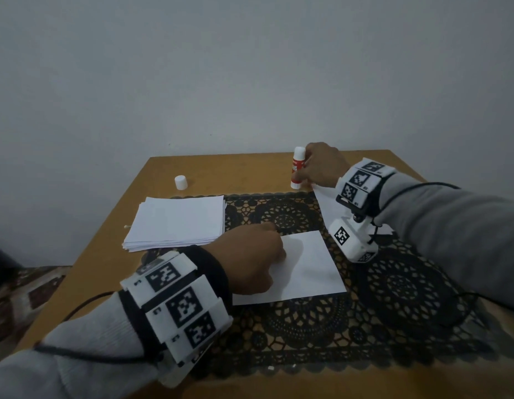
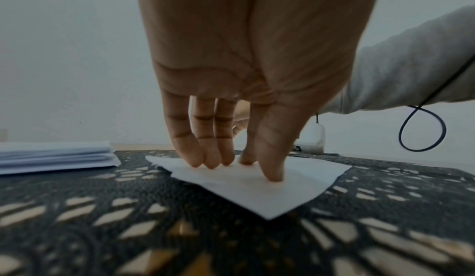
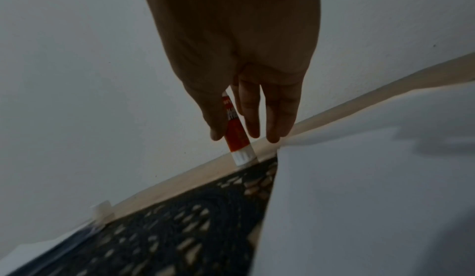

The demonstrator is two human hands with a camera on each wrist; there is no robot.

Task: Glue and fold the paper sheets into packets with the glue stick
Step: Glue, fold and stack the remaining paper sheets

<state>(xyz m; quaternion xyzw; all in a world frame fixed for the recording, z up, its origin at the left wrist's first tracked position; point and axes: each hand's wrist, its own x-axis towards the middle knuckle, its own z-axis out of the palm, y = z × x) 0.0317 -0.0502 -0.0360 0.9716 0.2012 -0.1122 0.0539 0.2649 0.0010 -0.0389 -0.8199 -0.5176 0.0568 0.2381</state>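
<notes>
Head view looks down over the tabletop [image 1: 192, 168]; both wrist views sit low, close, sharing the dark lace mat [image 2: 102, 209].

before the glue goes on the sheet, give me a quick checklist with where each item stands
1. Sheet flat on the mat: ok.
2. Left hand pins the sheet with its fingertips: ok.
3. Right hand grips the glue stick: ok.
4. Cap off, standing apart on the table: ok.
5. Glue wound out enough at the tip: cannot tell.
6. Stack away from the sheet: ok.
</notes>
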